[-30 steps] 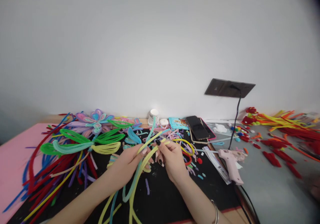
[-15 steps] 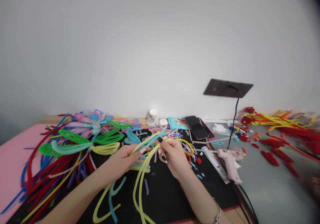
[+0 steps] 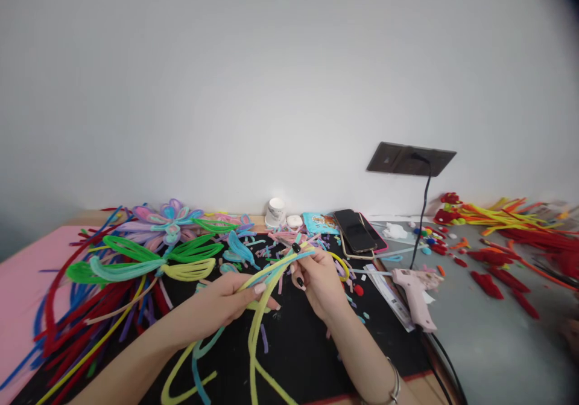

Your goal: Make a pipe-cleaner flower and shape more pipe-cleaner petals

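Between both hands runs a bundle of pale yellow and blue pipe cleaners (image 3: 277, 267). My left hand (image 3: 235, 299) is closed around the bundle, its thumb laid along the top. My right hand (image 3: 315, 272) pinches the other end between thumb and fingers. Long yellow pipe cleaners (image 3: 254, 350) hang from the bundle toward the mat's front edge. Left of my left hand, a green, teal and yellow looped pipe-cleaner piece (image 3: 161, 264) lies over loose red and blue stems. My palms and some fingertips are hidden.
A pink hot glue gun (image 3: 415, 296) lies on the right, its black cord rising to the wall socket (image 3: 411, 159). Phones (image 3: 357, 231), a blue packet (image 3: 320, 223) and a paper cup (image 3: 275, 212) stand along the wall. Cut scraps litter the black mat (image 3: 307, 357).
The bundle has turned so that blue stems show beside the yellow at my right hand. My right hand has shifted slightly right, and the hanging yellow ends have swung.
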Tool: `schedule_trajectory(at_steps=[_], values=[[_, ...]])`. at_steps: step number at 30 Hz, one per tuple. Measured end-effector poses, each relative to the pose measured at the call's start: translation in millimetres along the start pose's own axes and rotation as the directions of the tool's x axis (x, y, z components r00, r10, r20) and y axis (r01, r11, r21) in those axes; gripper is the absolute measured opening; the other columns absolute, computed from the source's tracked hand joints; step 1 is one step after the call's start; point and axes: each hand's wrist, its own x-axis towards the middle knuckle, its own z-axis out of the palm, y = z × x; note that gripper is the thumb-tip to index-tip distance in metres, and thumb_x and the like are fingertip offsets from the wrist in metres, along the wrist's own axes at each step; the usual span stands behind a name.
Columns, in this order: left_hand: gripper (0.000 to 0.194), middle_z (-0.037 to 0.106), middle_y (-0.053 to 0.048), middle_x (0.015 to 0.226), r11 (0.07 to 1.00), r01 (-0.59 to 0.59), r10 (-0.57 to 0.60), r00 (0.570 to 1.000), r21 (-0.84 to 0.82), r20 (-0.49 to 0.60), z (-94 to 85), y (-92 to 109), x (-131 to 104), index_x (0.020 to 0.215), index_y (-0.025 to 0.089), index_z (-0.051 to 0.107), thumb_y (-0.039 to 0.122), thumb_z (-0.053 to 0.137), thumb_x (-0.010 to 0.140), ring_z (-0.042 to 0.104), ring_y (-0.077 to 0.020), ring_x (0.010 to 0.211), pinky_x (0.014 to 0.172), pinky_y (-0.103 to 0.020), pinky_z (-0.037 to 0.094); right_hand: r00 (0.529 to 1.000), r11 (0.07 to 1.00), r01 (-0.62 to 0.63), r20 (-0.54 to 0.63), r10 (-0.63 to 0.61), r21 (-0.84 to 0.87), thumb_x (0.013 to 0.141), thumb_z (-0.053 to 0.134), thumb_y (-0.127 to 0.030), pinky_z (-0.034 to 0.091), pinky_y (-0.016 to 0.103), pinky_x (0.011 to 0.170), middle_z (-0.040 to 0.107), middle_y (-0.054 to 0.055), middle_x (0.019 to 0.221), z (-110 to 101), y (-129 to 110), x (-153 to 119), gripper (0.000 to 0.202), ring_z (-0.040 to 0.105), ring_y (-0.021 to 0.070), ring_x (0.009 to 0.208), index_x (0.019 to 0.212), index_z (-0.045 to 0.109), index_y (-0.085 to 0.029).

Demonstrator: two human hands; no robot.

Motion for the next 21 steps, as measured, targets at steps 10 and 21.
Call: schedule_trajectory(at_steps=[10, 21], values=[[0.046, 0.038, 0.005, 0.059, 0.994, 0.045, -0.044, 0.999, -0.1, 0.011, 3.4, -2.9, 0.2, 0.09, 0.015, 0.061, 0.056, 0.04, 0.084, 0.025, -0.0082, 0.05, 0.047, -0.021, 0.019, 1.0, 1.0, -0.002, 0.016, 0.002, 0.027, 0.069, 0.068, -0.029, 0.022, 0.018, 0.035, 0.049, -0.003, 0.046, 0.3, 0.0, -0.6, 0.025, 0.035, 0.0046, 0.035, 0.055, 0.055, -0.013], [0.047, 0.041, 0.004, 0.058, 0.998, 0.013, -0.015, 0.999, 0.06, 0.038, -1.3, -0.4, -5.8, 0.079, 0.017, 0.062, 0.054, 0.033, 0.088, 0.04, -0.0119, 0.06, 0.06, -0.022, 0.031, 1.0, 1.0, -0.009, 0.018, 0.009, 0.002, 0.069, 0.069, -0.03, 0.021, 0.019, 0.035, 0.046, -0.004, 0.044, 2.8, -2.1, -2.5, 0.027, 0.032, 0.0041, 0.034, 0.053, 0.055, -0.013]])
